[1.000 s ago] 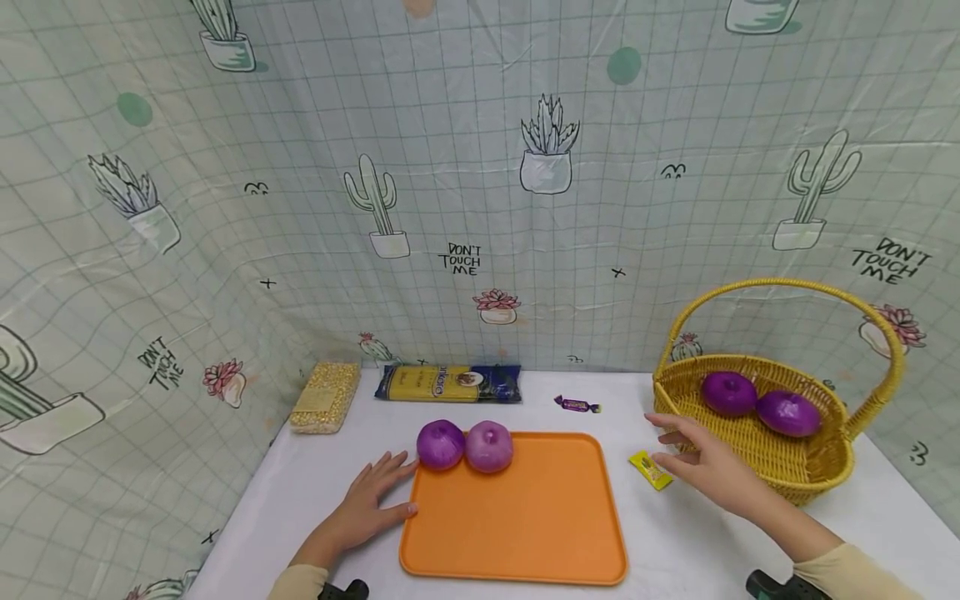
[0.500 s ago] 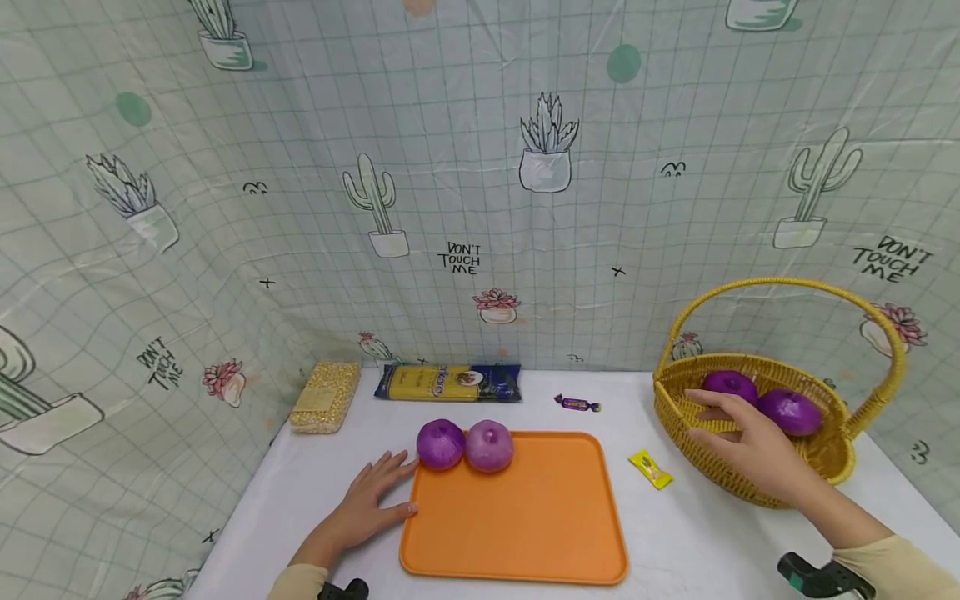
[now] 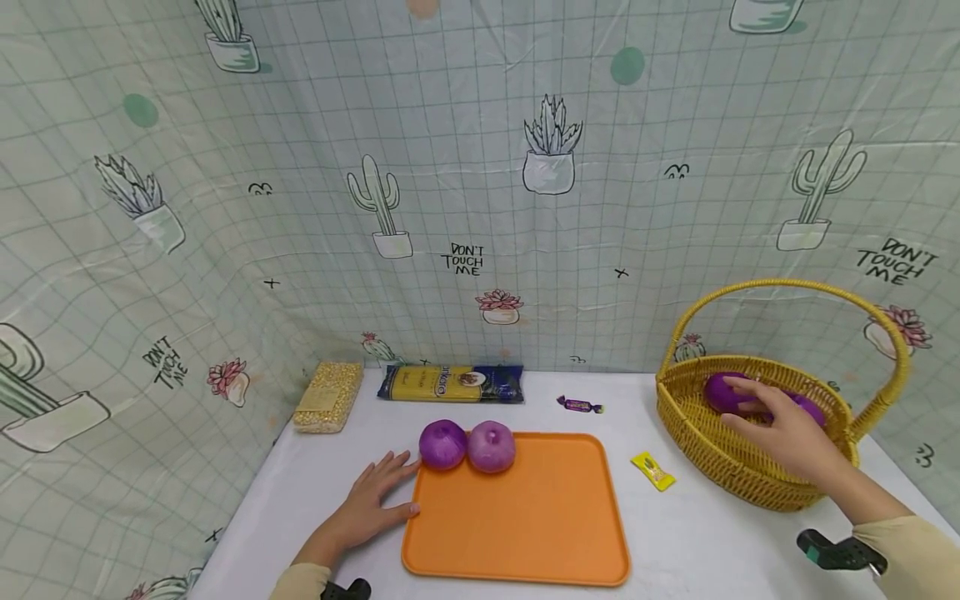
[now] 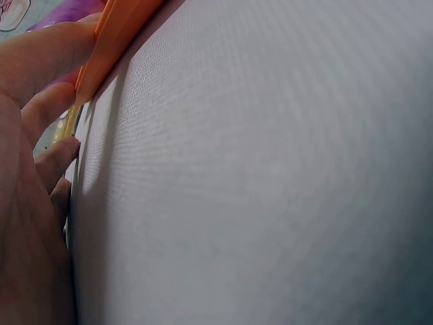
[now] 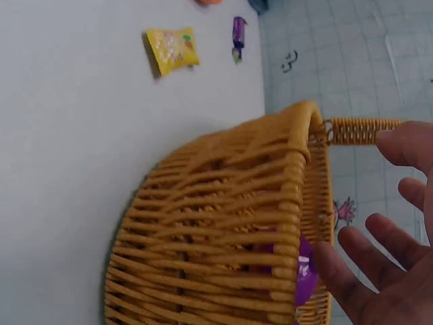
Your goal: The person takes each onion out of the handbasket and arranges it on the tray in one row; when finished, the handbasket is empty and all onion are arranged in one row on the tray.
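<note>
My left hand (image 3: 371, 504) lies beside the orange tray (image 3: 525, 533), its spread fingers and thumb touching the tray's left edge. In the left wrist view, fingers (image 4: 51, 57) meet that rim. Two onions sit side by side at the tray's back left corner, a dark purple onion (image 3: 442, 444) and a paler onion (image 3: 491, 447). Over the yellow wicker basket (image 3: 708, 457) hovers my right hand (image 3: 787, 433), fingers extended and nothing held. Inside are a purple onion (image 3: 722, 393) near the fingertips and another onion (image 3: 812, 408), partly hidden by the hand.
The basket's tall handle (image 3: 780, 285) arches over it. A yellow-wrapped candy (image 3: 653, 471) and a purple-wrapped candy (image 3: 580, 405) lie between tray and basket. Behind the tray are a pasta packet (image 3: 450, 383) and a bag of yellow kernels (image 3: 327, 397), near the patterned curtain (image 3: 480, 200).
My right hand has moved rightward from beside the yellow candy to above the basket, near the onions. The left hand has stayed at the tray's edge.
</note>
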The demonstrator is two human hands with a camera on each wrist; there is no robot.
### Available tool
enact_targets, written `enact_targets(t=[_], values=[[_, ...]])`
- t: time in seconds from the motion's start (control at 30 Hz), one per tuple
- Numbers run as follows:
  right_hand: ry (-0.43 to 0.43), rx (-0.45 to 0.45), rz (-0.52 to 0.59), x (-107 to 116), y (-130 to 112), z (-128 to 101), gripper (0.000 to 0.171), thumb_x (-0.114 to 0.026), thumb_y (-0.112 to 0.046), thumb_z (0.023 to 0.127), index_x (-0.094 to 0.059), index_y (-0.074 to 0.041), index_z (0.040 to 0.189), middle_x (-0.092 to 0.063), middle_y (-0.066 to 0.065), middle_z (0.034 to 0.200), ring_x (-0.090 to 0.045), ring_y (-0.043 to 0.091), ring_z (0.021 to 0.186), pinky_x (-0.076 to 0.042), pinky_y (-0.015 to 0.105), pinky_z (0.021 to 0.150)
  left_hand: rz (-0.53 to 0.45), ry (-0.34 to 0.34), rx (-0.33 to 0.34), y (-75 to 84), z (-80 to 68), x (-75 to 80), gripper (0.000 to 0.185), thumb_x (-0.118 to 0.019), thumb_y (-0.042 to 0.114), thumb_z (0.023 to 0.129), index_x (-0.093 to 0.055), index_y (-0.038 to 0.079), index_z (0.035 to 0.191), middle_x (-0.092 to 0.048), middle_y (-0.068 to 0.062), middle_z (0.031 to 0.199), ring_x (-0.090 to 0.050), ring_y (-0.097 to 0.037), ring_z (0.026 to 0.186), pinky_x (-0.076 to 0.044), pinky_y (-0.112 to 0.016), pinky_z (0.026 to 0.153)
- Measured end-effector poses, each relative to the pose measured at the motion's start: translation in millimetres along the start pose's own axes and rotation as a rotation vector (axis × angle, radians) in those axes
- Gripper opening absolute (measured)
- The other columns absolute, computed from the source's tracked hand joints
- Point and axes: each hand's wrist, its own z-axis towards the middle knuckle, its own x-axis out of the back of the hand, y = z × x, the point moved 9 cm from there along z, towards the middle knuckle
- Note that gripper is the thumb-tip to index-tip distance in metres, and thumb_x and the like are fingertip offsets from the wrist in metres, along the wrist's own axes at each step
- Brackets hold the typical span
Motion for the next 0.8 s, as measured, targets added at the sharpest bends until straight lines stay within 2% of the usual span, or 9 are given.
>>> enact_targets(t=[0.63,0.8], values=[[-0.049,-0.064,-0.03,13.0,36.5,25.4,0.071,-0.059,-0.039,0.104,-0.035,0.009,0.15,-0.039,0.043,0.143,-0.048,0.061,0.121,-0.045,0.073,0.092,0.004,0.0,-0.005,0.7,-0.2,0.1,0.067,-0.072,0.041,0.093,-0.052,0.01,0.15,-0.036,-0.021,0.16,-0.016,-0.048,0.152,-0.001,-0.068,0.12],[-0.086,-0.098,-0.003,17.4,44.5,32.4,0.076,-0.057,-0.043,0.104,-0.03,0.008,0.153,-0.037,0.044,0.144,-0.042,0.062,0.126,-0.041,0.075,0.094,0.003,-0.002,0.0,0.1,0.1,0.4,0.068,-0.072,0.041,0.093,-0.051,0.011,0.15,-0.036,-0.02,0.161,-0.016,-0.047,0.152,-0.001,-0.068,0.12]])
